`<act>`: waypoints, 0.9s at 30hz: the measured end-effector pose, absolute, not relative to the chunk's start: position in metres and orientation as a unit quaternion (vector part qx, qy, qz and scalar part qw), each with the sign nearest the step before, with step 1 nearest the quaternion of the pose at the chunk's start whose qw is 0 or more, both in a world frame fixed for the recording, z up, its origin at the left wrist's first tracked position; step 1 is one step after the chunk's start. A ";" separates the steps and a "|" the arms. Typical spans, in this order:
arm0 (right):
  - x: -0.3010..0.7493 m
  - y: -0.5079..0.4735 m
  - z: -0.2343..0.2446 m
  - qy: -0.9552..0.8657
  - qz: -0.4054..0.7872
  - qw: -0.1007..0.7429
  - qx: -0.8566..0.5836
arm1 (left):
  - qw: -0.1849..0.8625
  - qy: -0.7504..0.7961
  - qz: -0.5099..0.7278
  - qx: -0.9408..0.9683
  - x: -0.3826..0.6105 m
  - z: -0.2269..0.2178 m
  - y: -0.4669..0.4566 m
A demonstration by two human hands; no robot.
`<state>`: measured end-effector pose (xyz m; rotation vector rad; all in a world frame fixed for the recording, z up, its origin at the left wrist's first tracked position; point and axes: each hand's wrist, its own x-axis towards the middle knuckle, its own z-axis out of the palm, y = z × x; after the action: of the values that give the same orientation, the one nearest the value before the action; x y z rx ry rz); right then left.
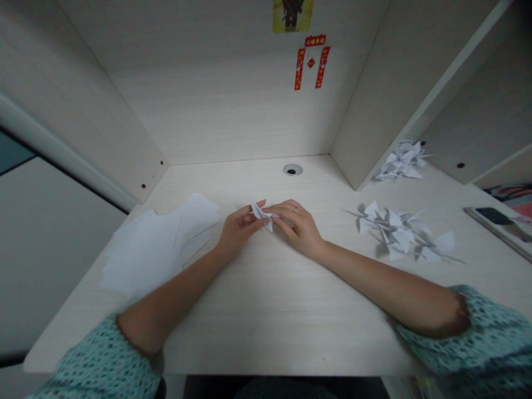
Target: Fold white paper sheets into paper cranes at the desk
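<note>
A small folded white paper crane is held between my two hands, just above the middle of the desk. My left hand pinches its left side between thumb and fingers. From the right, my right hand, with a ring on one finger, grips the crane's other end; the fingertips partly hide the folds. Left of my hands lies a spread stack of white paper sheets. To the right, a loose pile of folded paper cranes rests on the desk.
Another heap of paper cranes sits farther back, beside the upright divider. A phone lies on a flat object at the right. The back panel carries red stickers; a round cable hole is below them.
</note>
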<state>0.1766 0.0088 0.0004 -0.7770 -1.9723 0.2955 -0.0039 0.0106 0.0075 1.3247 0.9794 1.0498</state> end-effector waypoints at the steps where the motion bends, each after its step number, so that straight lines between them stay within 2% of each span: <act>1: 0.177 0.009 0.000 -0.807 0.126 0.481 -0.320 | 0.558 0.419 0.448 0.559 -0.004 0.008 0.011; 11: 0.174 0.006 -0.001 -0.790 0.114 0.501 -0.334 | 0.559 0.413 0.454 0.558 -0.005 0.006 0.013; 17: 0.176 0.007 -0.004 -0.797 0.056 0.485 -0.357 | 0.556 0.402 0.419 0.595 -0.004 0.007 0.009; 27: 0.177 0.010 -0.007 -0.810 0.035 0.458 -0.364 | 0.548 0.417 0.405 0.602 -0.001 0.007 0.010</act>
<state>0.1771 0.0100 -0.0072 -0.8969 -1.9972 0.0871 -0.0011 0.0097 0.0070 1.4264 0.9875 0.9588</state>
